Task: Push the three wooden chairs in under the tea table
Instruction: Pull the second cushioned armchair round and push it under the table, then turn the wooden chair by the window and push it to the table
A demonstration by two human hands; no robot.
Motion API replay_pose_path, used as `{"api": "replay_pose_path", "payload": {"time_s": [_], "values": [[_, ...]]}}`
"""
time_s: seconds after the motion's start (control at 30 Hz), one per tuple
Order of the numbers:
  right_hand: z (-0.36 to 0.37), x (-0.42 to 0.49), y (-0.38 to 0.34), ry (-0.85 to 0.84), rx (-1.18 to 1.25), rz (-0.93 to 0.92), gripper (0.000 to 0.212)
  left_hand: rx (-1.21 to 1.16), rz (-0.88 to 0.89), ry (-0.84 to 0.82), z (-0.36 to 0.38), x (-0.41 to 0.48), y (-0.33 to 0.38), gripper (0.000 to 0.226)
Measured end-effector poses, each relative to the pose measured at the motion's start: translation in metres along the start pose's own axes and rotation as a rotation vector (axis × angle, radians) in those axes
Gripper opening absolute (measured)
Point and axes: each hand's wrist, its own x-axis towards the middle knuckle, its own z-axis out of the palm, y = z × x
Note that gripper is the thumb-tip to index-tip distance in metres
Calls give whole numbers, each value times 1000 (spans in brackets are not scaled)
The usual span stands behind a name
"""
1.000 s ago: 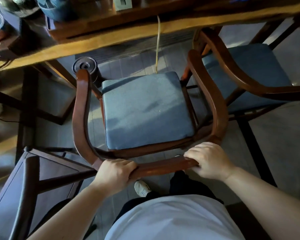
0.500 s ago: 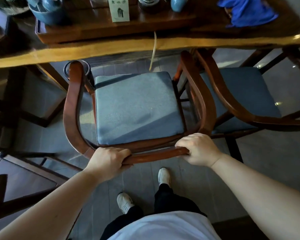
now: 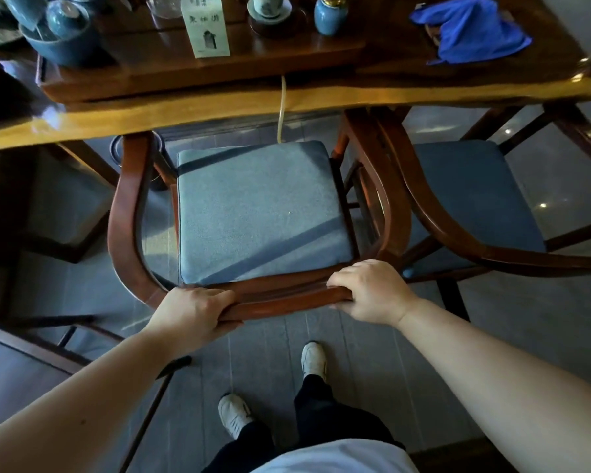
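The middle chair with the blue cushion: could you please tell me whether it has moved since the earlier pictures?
Yes. The middle chair has gone forward toward the tea table; its armrest tips now reach the table's edge, where floor showed before.

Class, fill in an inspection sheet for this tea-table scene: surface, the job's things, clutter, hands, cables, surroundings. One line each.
Surface: tea table, yellow-edged wooden slab, crowded.
Job's things: middle chair, blue cushion, armrest tips at the table edge, seat mostly outside; right chair close beside it, partly under; left chair well out from the table.
Clutter: blue cloth, paper sign, blue jar, blue bowl of cups.
Hands: left hand and right hand each in a grip on the middle chair's back rail.
Cables: pale cord hanging off the table edge.
Surroundings: grey tiled floor.
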Motion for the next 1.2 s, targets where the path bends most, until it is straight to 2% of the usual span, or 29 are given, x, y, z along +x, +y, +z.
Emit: {"api": "replay_pose_path", "payload": {"time_s": [0.23,0.37,0.47,0.6,0.67,0.93,1.07,1.2], "values": [[4,-9,-2,-33,0,-6,34,-49,-17,-12,-4,-8,10,33],[-7,-5,-5,-137,-14,27,33,-27,-31,-79,-5,-4,13,25],[-18,-3,-14,-186,-9,44,44,-22,-79,-130,-8,-4,16,35],[-25,10,-40,-178,-90,-78,74,75,-142,-141,-22,-13,24,74],[-24,30,-62,-156,-93,-176,78,85,-212,-90,-32,-25,31,83],[-6,109,-156,-203,-151,-543,86,165,-599,-89,-62,-116,52,82],[3,120,-194,-238,-197,-673,87,210,-798,-42,-81,-177,59,78],[13,126,-234,-267,-254,-722,87,242,-959,-1,-98,-240,49,79]]}}
